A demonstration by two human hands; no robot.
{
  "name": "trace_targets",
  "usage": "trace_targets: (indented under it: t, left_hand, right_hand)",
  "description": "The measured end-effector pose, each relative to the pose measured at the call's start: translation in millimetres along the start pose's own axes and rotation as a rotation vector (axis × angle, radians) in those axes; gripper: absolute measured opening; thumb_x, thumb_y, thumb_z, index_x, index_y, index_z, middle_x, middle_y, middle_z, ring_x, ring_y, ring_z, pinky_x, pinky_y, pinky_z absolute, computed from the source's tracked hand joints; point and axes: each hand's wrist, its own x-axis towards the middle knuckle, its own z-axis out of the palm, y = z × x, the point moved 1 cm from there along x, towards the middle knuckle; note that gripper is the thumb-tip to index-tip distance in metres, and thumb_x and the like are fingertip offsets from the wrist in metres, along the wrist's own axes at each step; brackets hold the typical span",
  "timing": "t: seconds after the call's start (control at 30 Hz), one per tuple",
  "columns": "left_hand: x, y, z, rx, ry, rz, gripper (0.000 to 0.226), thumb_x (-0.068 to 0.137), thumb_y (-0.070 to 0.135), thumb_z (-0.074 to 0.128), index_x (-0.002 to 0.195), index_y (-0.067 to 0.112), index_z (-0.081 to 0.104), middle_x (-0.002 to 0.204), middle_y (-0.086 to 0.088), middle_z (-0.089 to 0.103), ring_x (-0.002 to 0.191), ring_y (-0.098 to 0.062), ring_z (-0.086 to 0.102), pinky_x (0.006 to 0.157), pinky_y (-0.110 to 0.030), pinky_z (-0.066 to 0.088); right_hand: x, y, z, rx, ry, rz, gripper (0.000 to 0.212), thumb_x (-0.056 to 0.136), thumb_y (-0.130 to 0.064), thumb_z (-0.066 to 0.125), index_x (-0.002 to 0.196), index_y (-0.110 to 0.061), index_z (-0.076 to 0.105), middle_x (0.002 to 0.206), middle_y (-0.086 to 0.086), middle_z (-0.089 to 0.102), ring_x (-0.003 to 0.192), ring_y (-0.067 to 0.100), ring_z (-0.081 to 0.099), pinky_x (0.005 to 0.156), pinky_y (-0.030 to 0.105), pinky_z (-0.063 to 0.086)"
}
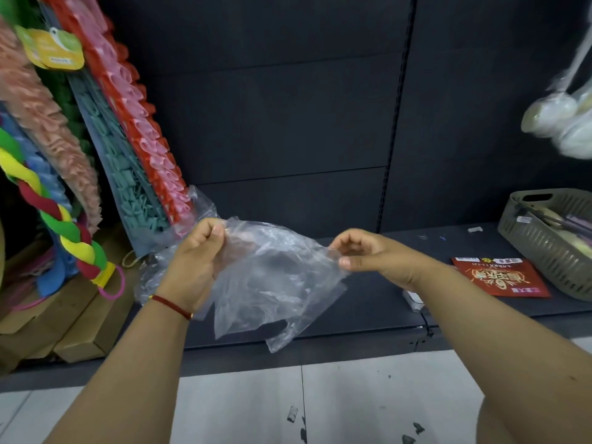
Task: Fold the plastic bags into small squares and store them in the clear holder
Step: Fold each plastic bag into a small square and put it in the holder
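Clear plastic bag (272, 277) — one, crumpled, held in the air in front of the dark shelf (368, 302), above its front edge; a loose flap hangs from its lower side.

Left hand (195, 261) — fingers curled, thumb and forefinger pinching the bag's upper left corner; red cord bracelet (173, 306) at the wrist.

Right hand (368, 254) — thumb and fingertips pinching the bag's right edge.

Red printed packet (499, 277) — flat on the shelf, toward its right end.

Grey slotted basket (544, 245) — at the shelf's right end, just beside the packet, with blurred items inside.

Coloured fabric goods (96, 123) — hanging at the shelf's left end.
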Motion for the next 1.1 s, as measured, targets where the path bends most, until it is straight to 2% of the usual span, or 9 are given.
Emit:
trace_targets:
  t: [0.23, 0.4, 0.53, 0.6, 0.7, 0.8, 0.9, 1.0, 1.1]
  left_hand:
    - [-1, 1, -25, -0.09, -0.049, -0.03, 0.031, 0.076, 0.044, 0.068, 0.078, 0.019, 0.05, 0.081, -0.008, 0.05, 0.076, -0.018, 0.054, 0.073, -0.028, 0.057]
    - [3, -3, -40, -0.029, 0.101, -0.011, 0.031, 0.104, 0.015, 0.039, 0.074, 0.02, 0.045, 0.072, -0.001, 0.046, 0.061, -0.008, 0.053, 0.067, -0.026, 0.057]
    - [4, -12, -53, 0.186, 0.239, -0.02, 0.03, 0.106, 0.015, 0.037, 0.078, 0.018, 0.048, 0.073, -0.003, 0.049, 0.062, -0.008, 0.051, 0.075, -0.037, 0.052]
    - [2, -17, -52, 0.298, 0.33, -0.018, 0.03, 0.106, 0.016, 0.038, 0.077, 0.016, 0.046, 0.067, -0.005, 0.047, 0.05, -0.005, 0.051, 0.07, -0.035, 0.052]
    - [-1, -17, -53, 0.428, 0.506, 0.024, 0.029, 0.105, 0.022, 0.036, 0.079, 0.019, 0.047, 0.061, -0.005, 0.047, 0.047, -0.014, 0.045, 0.052, -0.027, 0.041]
    - [0, -16, -57, 0.416, 0.592, 0.015, 0.026, 0.105, 0.026, 0.036, 0.084, 0.017, 0.049, 0.06, -0.005, 0.044, 0.047, -0.019, 0.035, 0.041, -0.022, 0.032]
    - [0, -11, -50, 0.318, 0.598, -0.016, 0.033, 0.105, 0.03, 0.037, 0.075, 0.019, 0.046, 0.052, -0.001, 0.041, 0.035, -0.012, 0.032, 0.032, -0.016, 0.022]
    - [4, -8, -38, 0.191, 0.62, -0.091, 0.037, 0.105, 0.027, 0.038, 0.068, 0.02, 0.041, 0.039, 0.01, 0.038, 0.03, -0.006, 0.029, 0.032, -0.014, 0.02]
    - [8, -11, -32, -0.013, 0.659, -0.194, 0.033, 0.104, 0.028, 0.043, 0.072, 0.022, 0.047, 0.058, 0.004, 0.05, 0.051, -0.011, 0.045, 0.046, -0.019, 0.039]
  right_hand:
    - [1, 3, 14, -0.203, -0.204, 0.084, 0.037, 0.075, -0.014, 0.082, 0.107, -0.025, 0.065, 0.097, 0.0, 0.073, 0.1, 0.014, 0.066, 0.103, 0.03, 0.043]
    - [0, 4, 6, -0.381, -0.208, 0.078, 0.011, 0.076, -0.018, 0.082, 0.074, -0.023, 0.073, 0.078, -0.002, 0.071, 0.074, 0.007, 0.064, 0.083, 0.027, 0.05]
    - [3, 7, -8, -0.432, -0.101, 0.088, 0.019, 0.079, -0.035, 0.079, 0.069, -0.02, 0.073, 0.071, -0.007, 0.067, 0.07, 0.004, 0.062, 0.082, 0.024, 0.048]
    - [5, 8, -11, -0.394, -0.024, 0.068, 0.022, 0.08, -0.04, 0.074, 0.065, -0.024, 0.074, 0.085, -0.01, 0.064, 0.082, 0.004, 0.061, 0.085, 0.021, 0.044]
    - [5, 7, -18, -0.293, 0.173, -0.002, 0.026, 0.085, -0.024, 0.073, 0.062, -0.011, 0.073, 0.094, -0.006, 0.067, 0.085, 0.005, 0.063, 0.085, 0.022, 0.044]
    - [3, 3, -24, 0.124, 0.356, -0.09, 0.029, 0.084, -0.013, 0.07, 0.063, 0.002, 0.059, 0.073, 0.009, 0.069, 0.068, 0.012, 0.065, 0.078, 0.027, 0.054]
    - [2, -3, -20, 0.447, 0.462, -0.153, 0.029, 0.09, -0.012, 0.062, 0.064, -0.004, 0.052, 0.058, 0.004, 0.062, 0.057, 0.016, 0.059, 0.062, 0.025, 0.054]
    - [5, -5, 4, 0.379, 0.349, -0.089, 0.027, 0.086, -0.026, 0.063, 0.071, -0.004, 0.06, 0.063, 0.005, 0.066, 0.058, 0.016, 0.061, 0.062, 0.027, 0.053]
    - [7, 3, 40, 0.029, 0.03, 0.132, 0.052, 0.067, -0.053, 0.067, 0.095, -0.009, 0.07, 0.093, 0.003, 0.074, 0.087, 0.013, 0.069, 0.084, 0.028, 0.053]
